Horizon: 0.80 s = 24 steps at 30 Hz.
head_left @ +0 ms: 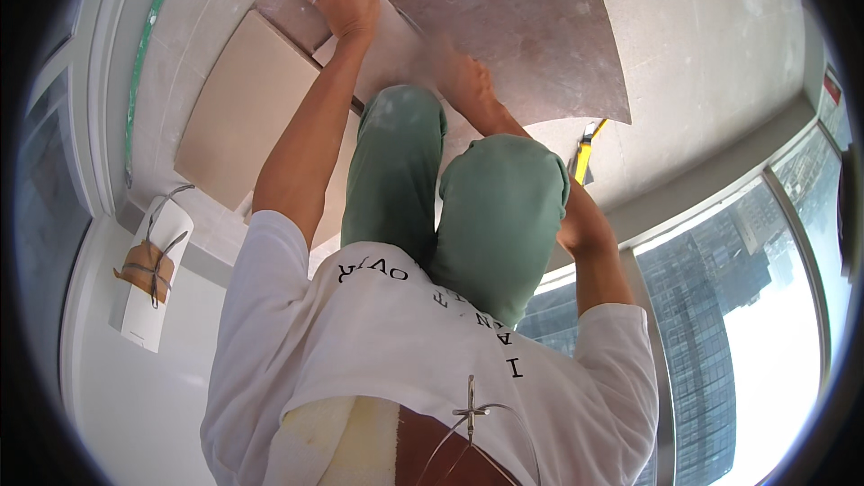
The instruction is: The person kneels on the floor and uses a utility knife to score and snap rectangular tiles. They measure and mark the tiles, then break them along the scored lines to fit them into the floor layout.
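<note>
My left hand point(345, 2), with rings on its fingers, lies at the far end of a small light board point(385, 49), its fingers stretched out over the large brownish sheet point(531, 31). Nearer my right knee, my right hand point(463, 83) is at the small board's right side. Motion smears that hand's front, so its fingers and anything in them cannot be made out. The brownish sheet spreads beneath both hands. To the left of my left forearm lies a beige board point(256, 103), partly covered by my arm.
A yellow utility knife point(583, 155) lies on the floor right of my knee, by a dark flat piece. A white-and-brown bundle tied with grey cord point(155, 265) is at the left. A green strip point(148, 49) runs along the left wall; windows point(693, 324) curve round the right.
</note>
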Each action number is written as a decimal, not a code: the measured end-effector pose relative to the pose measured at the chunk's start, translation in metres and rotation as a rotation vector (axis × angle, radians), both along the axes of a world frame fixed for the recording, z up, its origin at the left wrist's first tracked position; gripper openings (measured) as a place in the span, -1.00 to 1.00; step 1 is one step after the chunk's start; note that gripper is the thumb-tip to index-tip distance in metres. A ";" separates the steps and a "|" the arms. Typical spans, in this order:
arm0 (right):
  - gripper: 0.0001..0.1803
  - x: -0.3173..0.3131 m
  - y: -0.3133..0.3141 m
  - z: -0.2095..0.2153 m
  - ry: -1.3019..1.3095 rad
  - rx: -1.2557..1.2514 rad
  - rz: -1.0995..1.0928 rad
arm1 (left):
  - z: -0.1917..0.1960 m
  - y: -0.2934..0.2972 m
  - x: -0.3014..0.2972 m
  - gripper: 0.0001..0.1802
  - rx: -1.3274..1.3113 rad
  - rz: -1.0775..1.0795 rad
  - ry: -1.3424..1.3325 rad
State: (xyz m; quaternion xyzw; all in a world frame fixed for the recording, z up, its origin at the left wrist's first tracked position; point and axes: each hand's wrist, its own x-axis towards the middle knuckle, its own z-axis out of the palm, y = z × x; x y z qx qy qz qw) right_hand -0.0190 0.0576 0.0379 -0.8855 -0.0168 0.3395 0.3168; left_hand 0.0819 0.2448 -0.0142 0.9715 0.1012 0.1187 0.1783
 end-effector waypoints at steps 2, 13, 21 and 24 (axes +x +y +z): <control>-0.76 -0.004 0.000 -0.001 0.027 0.024 -0.036 | 0.006 -0.007 0.001 -0.40 0.063 0.018 0.006; -0.77 0.003 -0.012 0.007 -0.006 0.070 -0.021 | 0.008 -0.005 0.003 -0.41 0.036 -0.040 -0.016; -0.70 -0.041 -0.050 0.009 0.202 -0.146 -0.023 | 0.002 -0.014 0.009 -0.40 -0.014 -0.083 -0.011; -0.75 -0.066 -0.047 -0.002 0.234 -0.192 -0.018 | 0.005 0.001 0.001 -0.41 -0.001 -0.049 -0.034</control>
